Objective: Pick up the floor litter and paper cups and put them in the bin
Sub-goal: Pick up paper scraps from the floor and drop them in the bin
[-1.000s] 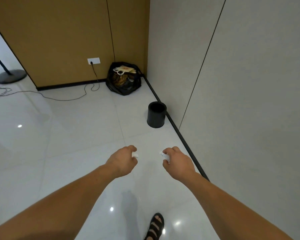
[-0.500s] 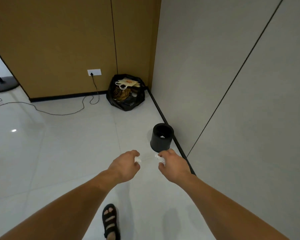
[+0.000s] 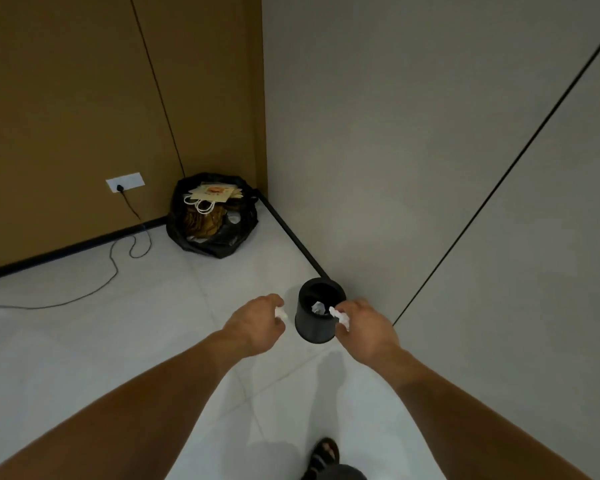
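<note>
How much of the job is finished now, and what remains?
Done: one crumpled paper already lies inside the black bin. In hand: the left hand pinches a white scrap beside the bin; the right hand pinches a second scrap at its rim. Left: dropping both scraps in. No paper cups show in this view.

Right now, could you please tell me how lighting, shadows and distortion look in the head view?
Head view: wide-angle distortion bows the wall seam; dim even light, soft shadows on the floor tiles by the black bin; crumpled paper in left hand and right hand looks blown out.
</note>
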`<action>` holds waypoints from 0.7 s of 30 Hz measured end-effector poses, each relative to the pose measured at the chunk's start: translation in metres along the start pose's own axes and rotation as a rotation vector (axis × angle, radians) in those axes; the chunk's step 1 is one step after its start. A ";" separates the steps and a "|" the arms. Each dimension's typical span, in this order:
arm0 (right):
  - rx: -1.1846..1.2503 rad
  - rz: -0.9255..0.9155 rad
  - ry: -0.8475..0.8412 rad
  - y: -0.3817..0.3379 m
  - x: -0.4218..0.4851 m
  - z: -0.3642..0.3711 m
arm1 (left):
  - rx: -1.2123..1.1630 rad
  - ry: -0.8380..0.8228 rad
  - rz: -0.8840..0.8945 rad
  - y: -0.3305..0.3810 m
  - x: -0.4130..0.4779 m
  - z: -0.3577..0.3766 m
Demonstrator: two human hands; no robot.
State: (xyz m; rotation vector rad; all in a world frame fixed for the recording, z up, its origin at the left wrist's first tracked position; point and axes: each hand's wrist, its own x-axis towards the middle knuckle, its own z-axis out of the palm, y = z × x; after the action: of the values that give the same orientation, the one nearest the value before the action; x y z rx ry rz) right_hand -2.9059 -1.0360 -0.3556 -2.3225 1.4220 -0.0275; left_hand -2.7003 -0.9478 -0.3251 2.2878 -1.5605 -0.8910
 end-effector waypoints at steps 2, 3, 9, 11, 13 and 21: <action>0.015 0.027 0.017 0.005 0.033 -0.006 | 0.010 -0.007 0.025 0.007 0.041 -0.010; 0.025 0.033 0.021 0.008 0.051 -0.008 | 0.017 -0.005 0.038 0.012 0.062 -0.014; 0.091 0.078 0.016 0.027 0.163 -0.028 | 0.067 -0.054 0.071 0.035 0.171 -0.041; 0.116 0.078 0.005 0.030 0.192 -0.032 | 0.083 -0.084 0.077 0.039 0.204 -0.051; 0.151 0.070 0.002 0.037 0.218 -0.036 | 0.082 -0.090 0.076 0.044 0.237 -0.059; 0.176 0.282 -0.067 0.059 0.301 -0.024 | 0.090 -0.289 0.150 0.054 0.366 -0.049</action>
State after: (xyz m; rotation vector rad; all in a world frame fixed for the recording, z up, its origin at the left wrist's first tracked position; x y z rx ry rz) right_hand -2.8172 -1.3252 -0.4131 -1.9490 1.6294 0.0064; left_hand -2.6215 -1.3076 -0.3879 2.1383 -1.8974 -1.1746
